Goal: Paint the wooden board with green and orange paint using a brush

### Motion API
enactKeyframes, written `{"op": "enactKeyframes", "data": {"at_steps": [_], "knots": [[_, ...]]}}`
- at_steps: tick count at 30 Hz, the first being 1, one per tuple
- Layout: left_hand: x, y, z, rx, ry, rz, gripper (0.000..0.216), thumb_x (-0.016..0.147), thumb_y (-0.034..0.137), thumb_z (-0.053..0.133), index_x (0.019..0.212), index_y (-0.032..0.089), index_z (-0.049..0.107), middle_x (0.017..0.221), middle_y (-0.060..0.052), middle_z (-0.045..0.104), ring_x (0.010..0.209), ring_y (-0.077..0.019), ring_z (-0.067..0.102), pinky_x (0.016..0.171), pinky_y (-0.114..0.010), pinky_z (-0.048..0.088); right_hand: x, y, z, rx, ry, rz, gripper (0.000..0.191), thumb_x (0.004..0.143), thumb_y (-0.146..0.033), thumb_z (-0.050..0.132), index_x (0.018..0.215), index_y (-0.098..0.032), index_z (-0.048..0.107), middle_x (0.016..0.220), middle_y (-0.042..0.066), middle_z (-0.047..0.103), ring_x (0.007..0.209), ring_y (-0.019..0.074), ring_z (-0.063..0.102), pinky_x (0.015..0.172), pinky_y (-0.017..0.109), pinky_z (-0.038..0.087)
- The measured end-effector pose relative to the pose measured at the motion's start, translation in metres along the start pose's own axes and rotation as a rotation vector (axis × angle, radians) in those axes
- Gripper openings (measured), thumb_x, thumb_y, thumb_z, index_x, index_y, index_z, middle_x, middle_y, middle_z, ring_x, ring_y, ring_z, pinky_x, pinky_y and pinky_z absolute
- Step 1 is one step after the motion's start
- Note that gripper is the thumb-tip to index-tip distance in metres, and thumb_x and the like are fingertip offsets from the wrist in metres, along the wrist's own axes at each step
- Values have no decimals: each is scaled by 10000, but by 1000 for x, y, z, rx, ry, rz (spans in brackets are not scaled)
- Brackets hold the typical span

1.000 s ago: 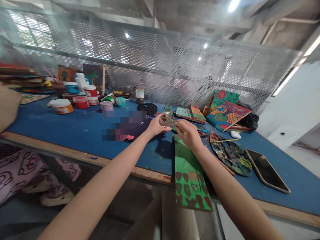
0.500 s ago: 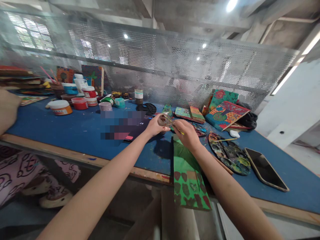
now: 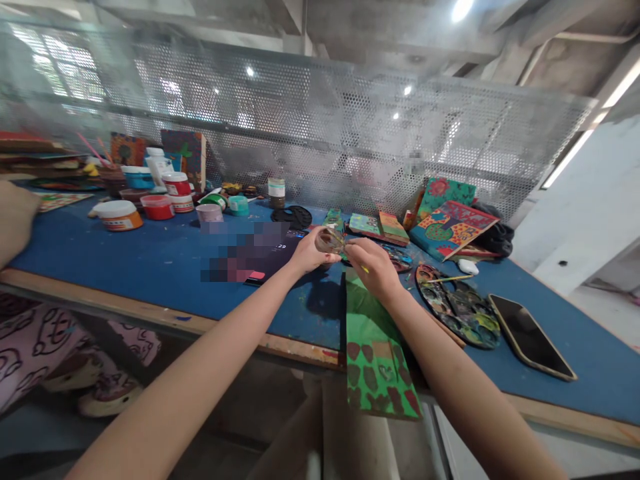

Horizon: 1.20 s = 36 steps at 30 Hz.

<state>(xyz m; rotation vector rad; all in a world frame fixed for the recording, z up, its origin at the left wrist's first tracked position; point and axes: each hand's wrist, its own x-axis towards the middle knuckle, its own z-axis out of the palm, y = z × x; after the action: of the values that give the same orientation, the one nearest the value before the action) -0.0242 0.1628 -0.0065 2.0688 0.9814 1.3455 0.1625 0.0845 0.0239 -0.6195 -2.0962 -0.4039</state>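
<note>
Two hands are working close together over the counter [image 3: 150,273], the left hand [image 3: 307,253] gripping a clear cup [image 3: 327,241] and the right hand [image 3: 375,265] clasping a yellow paintbrush [image 3: 365,269] near its mouth. The cup is hanging tilted above the counter, inward from the front edge; whether the brush tip is touching it, I cannot tell. The step in hand seems to be working the brush at the cup, and moving either is calling for a steady grip. Below, a green painted board [image 3: 373,320] is jutting past the front edge, and a dark tablet [image 3: 280,257] is crowding the left wrist, both limiting space. A paint palette [image 3: 465,310] and a phone [image 3: 533,337] are lying toward the right edge; paint jars [image 3: 119,217] are standing left of the tablet
</note>
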Motion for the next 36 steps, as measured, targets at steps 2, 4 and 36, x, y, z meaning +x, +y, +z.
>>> {"op": "enactKeyframes", "data": {"at_steps": [2, 4, 36], "knots": [[1, 1, -1, 3, 0, 6, 351, 897, 343, 602, 1195, 163, 554, 1157, -89, 611, 982, -225, 625, 847, -447, 538, -1, 0, 0, 0, -12, 2, 206, 947, -174, 421, 886, -212, 614, 947, 108, 645, 870, 215, 580, 759, 317, 465], [3, 2, -3, 8, -1, 7, 350, 896, 341, 605, 1191, 161, 556, 1141, -86, 618, 974, -223, 629, 847, -447, 538, -1, 1, 2, 4, -21, 8, 203, 944, -176, 425, 885, -215, 615, 947, 103, 645, 864, 211, 579, 756, 314, 460], [-2, 13, -14, 486, 149, 51, 334, 894, 358, 601, 1161, 160, 571, 1155, -89, 607, 1007, -232, 611, 862, -453, 525, 0, 4, 16, 31, 27, 189, 110, 825, -142, 466, 764, -229, 497, 720, 26, 568, 700, 180, 527, 659, 265, 401]]}}
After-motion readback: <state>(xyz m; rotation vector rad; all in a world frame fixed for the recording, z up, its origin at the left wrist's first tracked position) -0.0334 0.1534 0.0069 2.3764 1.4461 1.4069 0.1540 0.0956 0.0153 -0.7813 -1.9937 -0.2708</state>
